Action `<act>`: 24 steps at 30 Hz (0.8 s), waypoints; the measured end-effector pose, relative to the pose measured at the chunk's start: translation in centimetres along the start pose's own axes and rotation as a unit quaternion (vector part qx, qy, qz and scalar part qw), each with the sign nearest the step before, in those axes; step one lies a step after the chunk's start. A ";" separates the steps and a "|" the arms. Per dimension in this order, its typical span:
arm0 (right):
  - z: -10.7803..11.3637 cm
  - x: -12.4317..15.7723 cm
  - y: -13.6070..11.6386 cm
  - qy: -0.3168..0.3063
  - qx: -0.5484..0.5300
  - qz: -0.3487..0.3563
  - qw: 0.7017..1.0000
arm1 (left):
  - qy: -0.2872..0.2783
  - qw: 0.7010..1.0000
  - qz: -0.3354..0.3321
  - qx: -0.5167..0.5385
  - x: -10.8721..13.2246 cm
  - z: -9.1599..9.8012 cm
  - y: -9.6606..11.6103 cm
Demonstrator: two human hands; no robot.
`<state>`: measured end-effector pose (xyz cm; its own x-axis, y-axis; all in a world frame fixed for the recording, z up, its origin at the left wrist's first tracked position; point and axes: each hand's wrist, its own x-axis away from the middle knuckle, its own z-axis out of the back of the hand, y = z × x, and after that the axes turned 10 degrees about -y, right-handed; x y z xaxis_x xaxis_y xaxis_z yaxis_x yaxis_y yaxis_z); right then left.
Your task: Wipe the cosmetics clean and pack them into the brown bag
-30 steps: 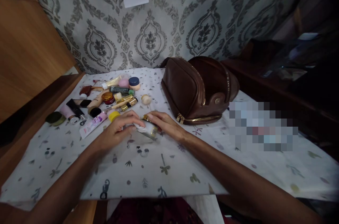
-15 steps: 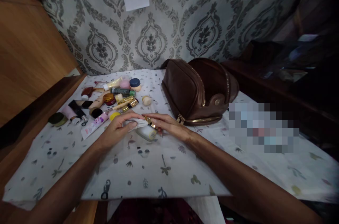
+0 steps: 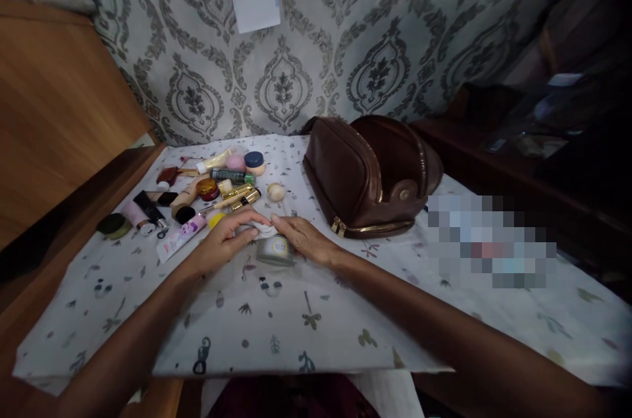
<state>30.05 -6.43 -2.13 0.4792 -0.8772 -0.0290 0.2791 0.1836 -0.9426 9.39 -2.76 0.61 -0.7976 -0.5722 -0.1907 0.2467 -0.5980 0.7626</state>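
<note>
My left hand (image 3: 231, 237) is closed on a bunched white cloth (image 3: 266, 231), with its thumb and fingers pinching the folds. Just below the cloth is a grey-green, see-through jar (image 3: 274, 252) with a round pale label; its top is hidden by the cloth and my fingers. My right hand (image 3: 306, 239) curls around the jar's right and back side, its fingertips meeting the cloth. Close to my left hand lie a pink-and-white tube (image 3: 181, 238) and a yellow round item (image 3: 216, 218). A small cream-coloured round item (image 3: 275, 192) sits beyond my hands.
An unzipped brown leather bag (image 3: 345, 174) stands to the right at the back. Several cosmetics, among them an amber jar (image 3: 207, 189), a blue-lidded jar (image 3: 254, 162) and a green tube (image 3: 232, 176), are spread at the left. A blurred-out patch (image 3: 488, 247) covers something at the right.
The jar has gone from tilted to nearly upright. My right hand has shifted around its side, and the gold-coloured part seen between my hands is now hidden. The view has tipped slightly upward.
</note>
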 end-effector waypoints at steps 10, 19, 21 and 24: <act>-0.1 0.1 0.5 0.060 0.012 -0.019 0.998 | -0.120 0.991 -0.029 0.047 0.7 0.7 1.4; 1.3 1.0 0.6 -0.041 -0.117 -0.035 0.992 | -0.048 0.995 0.023 0.082 0.8 0.0 0.5; 1.5 1.1 0.7 -0.064 -0.137 -0.017 0.988 | 0.001 0.996 0.040 0.082 0.7 -0.6 0.4; 1.5 1.2 0.8 -0.088 -0.135 0.005 0.987 | 0.053 0.995 0.051 0.061 0.7 -1.1 0.5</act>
<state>32.12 -6.65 -2.36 0.6250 -0.7806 -0.0036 0.0530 0.0471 -0.9975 9.57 -4.06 0.12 -0.7080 -0.6861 -0.1673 0.2495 -0.4647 0.8496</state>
